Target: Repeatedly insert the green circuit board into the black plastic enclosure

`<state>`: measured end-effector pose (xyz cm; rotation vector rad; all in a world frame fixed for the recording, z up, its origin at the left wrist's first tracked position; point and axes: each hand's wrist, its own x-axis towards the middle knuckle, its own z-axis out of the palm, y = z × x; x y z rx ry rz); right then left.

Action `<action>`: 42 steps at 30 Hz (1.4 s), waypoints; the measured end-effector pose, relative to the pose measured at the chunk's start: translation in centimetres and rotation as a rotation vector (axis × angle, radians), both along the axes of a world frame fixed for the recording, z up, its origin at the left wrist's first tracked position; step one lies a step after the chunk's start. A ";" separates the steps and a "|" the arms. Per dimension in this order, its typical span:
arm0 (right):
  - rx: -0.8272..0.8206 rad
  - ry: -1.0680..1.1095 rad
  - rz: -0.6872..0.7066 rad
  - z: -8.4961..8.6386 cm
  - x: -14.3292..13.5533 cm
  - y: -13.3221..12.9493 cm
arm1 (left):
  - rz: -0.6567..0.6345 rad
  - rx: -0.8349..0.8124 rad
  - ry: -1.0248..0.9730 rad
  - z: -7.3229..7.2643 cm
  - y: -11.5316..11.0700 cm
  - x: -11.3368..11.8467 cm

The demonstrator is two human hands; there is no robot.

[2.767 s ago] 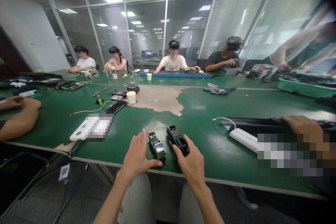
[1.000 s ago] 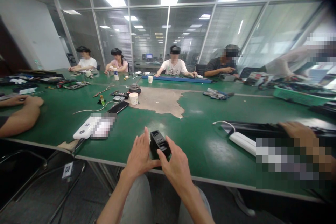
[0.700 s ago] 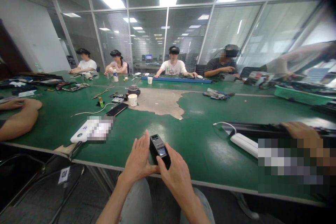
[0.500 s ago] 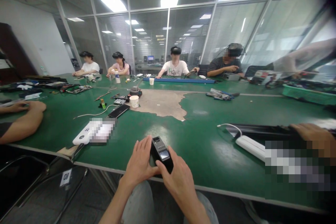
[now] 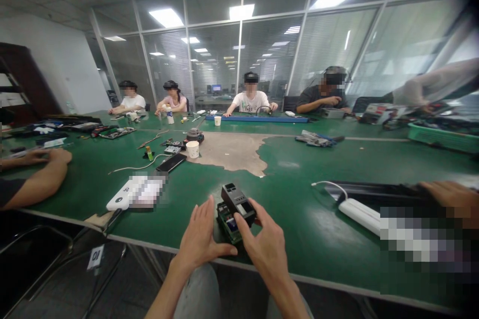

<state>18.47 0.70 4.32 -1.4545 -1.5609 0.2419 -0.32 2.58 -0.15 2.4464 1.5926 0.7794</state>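
Observation:
In the head view, my right hand (image 5: 264, 237) grips a dark grey front cover (image 5: 236, 200) with a small window and cut-outs, thumb on the near side and fingers on the right. The cover is tilted and raised above the device's lower half (image 5: 227, 224), where a green circuit board with parts on it shows. Part of that lower half is hidden under the cover. Just left of it, my left hand (image 5: 200, 234) is open, thumb stretched out along the near side and fingers pointing away; whether it touches the housing I cannot tell.
A white power bank (image 5: 121, 197) and a black phone (image 5: 171, 162) lie to the left, near a paper cup (image 5: 192, 149). On the right, another person's hand (image 5: 454, 199) rests by a white device with a cable (image 5: 359, 214). Several people sit around the green table (image 5: 299, 174).
The cover has come up off the lower half in my right hand, baring the circuit board. My left hand's fingers have moved away from the device's side.

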 end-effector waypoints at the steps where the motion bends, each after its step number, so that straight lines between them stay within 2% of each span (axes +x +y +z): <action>1: 0.010 0.020 -0.026 -0.1 0.7 0.3 | 0.004 -0.010 0.011 -0.1 0.1 0.0; 7: -0.047 -0.043 -0.109 -2.7 4.2 1.6 | 0.046 -0.023 0.020 -0.5 0.5 0.0; 12: -0.074 -0.125 -0.167 -4.3 5.7 2.1 | 0.041 -0.010 0.039 -0.5 0.5 0.1; 20: 0.083 -0.193 -0.115 -5.7 6.0 2.3 | 0.048 -0.014 0.088 -0.8 0.7 0.1; 27: -0.032 -0.096 -0.108 -5.0 6.2 1.5 | 0.025 -0.023 0.093 0.0 0.4 0.3; 30: -0.100 0.029 -0.111 -4.1 5.9 0.7 | 0.030 -0.029 0.095 0.1 0.4 0.3; 33: -0.161 0.228 -0.009 -2.7 4.8 -0.2 | 0.041 -0.030 0.086 0.0 0.3 0.3; 35: -0.147 0.286 0.066 -1.6 3.7 -0.7 | 0.042 -0.023 0.073 -0.1 0.3 0.3; 38: -0.097 0.238 0.094 -0.5 1.8 -0.8 | 0.044 -0.009 0.047 -0.2 0.2 0.2; 42: -0.066 0.054 0.069 -0.4 -0.3 -0.6 | 0.036 0.022 -0.006 -0.1 -0.1 0.2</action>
